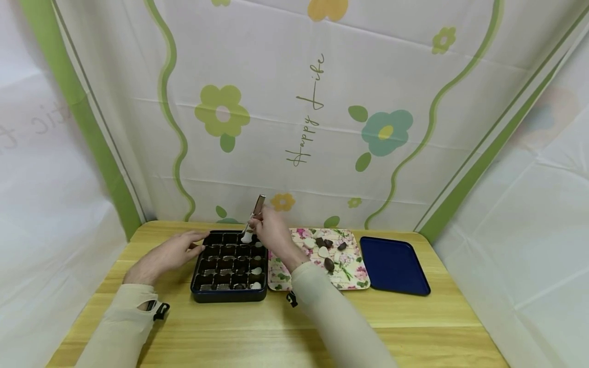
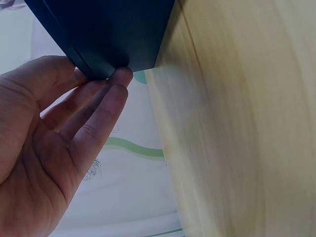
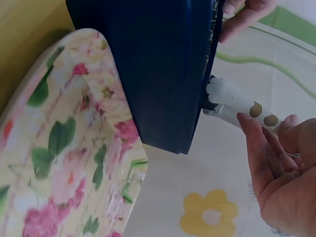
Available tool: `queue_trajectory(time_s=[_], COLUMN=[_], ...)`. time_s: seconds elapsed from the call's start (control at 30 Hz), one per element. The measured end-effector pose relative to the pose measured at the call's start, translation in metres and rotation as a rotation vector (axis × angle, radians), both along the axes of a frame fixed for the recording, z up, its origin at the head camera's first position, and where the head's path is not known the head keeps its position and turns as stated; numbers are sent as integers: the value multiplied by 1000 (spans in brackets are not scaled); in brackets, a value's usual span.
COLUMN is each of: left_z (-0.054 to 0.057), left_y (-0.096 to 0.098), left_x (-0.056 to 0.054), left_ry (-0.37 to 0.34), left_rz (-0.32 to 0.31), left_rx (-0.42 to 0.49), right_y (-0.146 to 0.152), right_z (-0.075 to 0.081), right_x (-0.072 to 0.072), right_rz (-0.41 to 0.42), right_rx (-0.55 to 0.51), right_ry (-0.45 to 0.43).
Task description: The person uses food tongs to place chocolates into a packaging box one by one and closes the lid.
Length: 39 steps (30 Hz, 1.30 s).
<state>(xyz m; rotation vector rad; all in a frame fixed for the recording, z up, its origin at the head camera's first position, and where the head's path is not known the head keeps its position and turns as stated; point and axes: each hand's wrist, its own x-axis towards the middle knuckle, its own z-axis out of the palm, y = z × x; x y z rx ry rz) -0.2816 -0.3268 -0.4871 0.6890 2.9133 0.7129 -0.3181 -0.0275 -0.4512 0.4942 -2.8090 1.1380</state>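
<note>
My right hand (image 1: 276,235) pinches small tongs (image 1: 258,205) with a white paw-shaped tip over the far side of a dark blue compartment box (image 1: 228,296). In the right wrist view the white tongs (image 3: 236,102) have brown spots, and a dark chocolate-like piece (image 3: 210,105) shows at their tip by the box rim. My left hand (image 1: 173,251) rests its fingertips against the box's left side near the far corner; its fingers are extended. White and dark pieces lie in the box's right-hand columns; what the other cells hold is hard to make out.
Right of the box lies a flower-patterned tray (image 1: 284,276) with several dark pieces (image 1: 329,264) and white pieces (image 1: 323,252). Beyond it a dark blue lid (image 1: 394,265) lies flat on the wooden table (image 1: 221,332). A printed curtain (image 1: 276,128) hangs behind the table.
</note>
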Motion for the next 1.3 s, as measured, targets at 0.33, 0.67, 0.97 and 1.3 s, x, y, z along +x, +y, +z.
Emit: queue_trajectory(time_s=[0.33,0.67,0.97,1.3], left_z=[2,0,-1,2], left_y=[0,0,-1,0], left_x=[1,-1,-2,1], left_ry=[5,-14,6,8], left_rz=[-1,-1,9,7], left_rx=[-1,9,-3,-1], right_y=[-2,12,44,93], right_z=[-6,6,10,6], right_x=[0,7,13,12], right_rz=[20,30,-34,-120], right_rx=[25,-116,-126,-89], right_ry=[-16,-125,-87,-17])
